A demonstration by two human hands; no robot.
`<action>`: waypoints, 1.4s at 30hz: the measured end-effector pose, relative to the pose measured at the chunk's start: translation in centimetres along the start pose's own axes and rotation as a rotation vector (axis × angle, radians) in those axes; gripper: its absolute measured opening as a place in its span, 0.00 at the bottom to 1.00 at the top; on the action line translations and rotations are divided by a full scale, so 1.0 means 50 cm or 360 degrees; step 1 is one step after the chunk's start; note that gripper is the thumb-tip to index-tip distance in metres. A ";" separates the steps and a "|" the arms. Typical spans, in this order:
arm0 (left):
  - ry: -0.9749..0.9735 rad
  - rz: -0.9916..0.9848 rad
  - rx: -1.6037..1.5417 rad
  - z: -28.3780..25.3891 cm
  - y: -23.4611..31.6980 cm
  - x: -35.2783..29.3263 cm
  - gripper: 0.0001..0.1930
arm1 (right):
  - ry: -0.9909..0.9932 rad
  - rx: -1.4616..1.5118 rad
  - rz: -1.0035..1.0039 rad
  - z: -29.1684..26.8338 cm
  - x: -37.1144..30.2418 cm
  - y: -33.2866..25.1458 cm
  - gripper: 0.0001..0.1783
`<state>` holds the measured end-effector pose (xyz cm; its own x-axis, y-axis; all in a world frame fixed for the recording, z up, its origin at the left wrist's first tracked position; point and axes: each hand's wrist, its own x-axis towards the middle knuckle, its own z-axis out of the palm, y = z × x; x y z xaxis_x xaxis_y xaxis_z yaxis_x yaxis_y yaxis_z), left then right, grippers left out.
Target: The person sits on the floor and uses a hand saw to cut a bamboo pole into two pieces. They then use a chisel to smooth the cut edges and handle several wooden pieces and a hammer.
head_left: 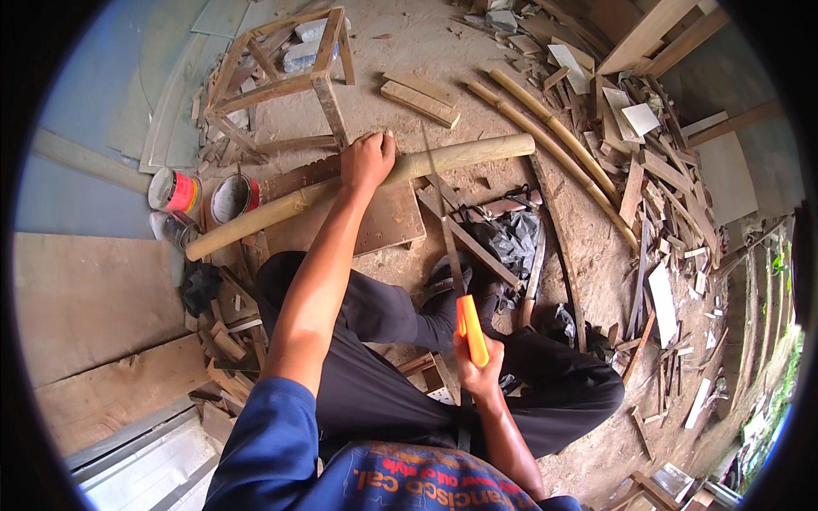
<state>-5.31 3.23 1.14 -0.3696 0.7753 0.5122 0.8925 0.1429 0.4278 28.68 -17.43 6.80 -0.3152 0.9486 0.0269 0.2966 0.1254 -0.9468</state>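
Note:
A thick bamboo pole (464, 153) lies slantwise in front of me, its right end raised toward the far side. My left hand (368, 160) is closed over the pole near its middle. Under that stretch of bamboo is a low brown wooden board (375, 230). My right hand (480, 362) grips the orange handle of a hand saw (472, 330). The narrow saw blade (449, 234) points away from me and crosses the pole to the right of my left hand. Whether its teeth have entered the bamboo, I cannot tell.
Two thinner bamboo poles (567, 140) lie at the far right beside heaped wood scraps (665, 196). A wooden stool frame (281, 85) stands far left, with paint cans (175, 190) nearer. Close to my feet are a black plastic bag (511, 243) and a long blade (535, 272).

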 end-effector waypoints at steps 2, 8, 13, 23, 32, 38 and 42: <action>-0.0185 0.0083 -0.0030 -0.009 -0.002 -0.031 0.22 | 0.0026 0.0076 0.0093 0.008 -0.028 0.002 0.13; -0.0651 0.0177 0.0483 -0.031 0.037 -0.134 0.38 | -0.0017 0.0194 0.0154 0.007 -0.064 0.024 0.14; -0.0553 0.0345 0.0475 -0.044 0.021 -0.134 0.33 | -0.0046 0.0190 0.0139 -0.009 -0.050 -0.023 0.13; -0.0598 0.0077 -0.0020 -0.103 0.065 -0.197 0.22 | -0.0133 0.0168 0.0135 -0.062 -0.109 -0.056 0.15; -0.0098 -0.0176 0.0329 -0.051 0.085 -0.207 0.14 | -0.0099 0.0042 0.0358 -0.057 -0.113 -0.131 0.17; -0.0030 -0.0150 0.0254 -0.049 0.092 -0.216 0.12 | -0.0044 -0.0024 0.0255 -0.040 -0.049 -0.138 0.13; 0.0057 -0.0124 0.0287 -0.034 0.055 -0.212 0.15 | -0.0021 0.0048 0.0393 -0.026 0.108 -0.142 0.17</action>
<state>0.63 -5.64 -1.84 -0.4455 0.7356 0.5103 0.8915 0.3119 0.3286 26.07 -12.83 14.10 -0.2485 0.9455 -0.2105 0.3389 -0.1187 -0.9333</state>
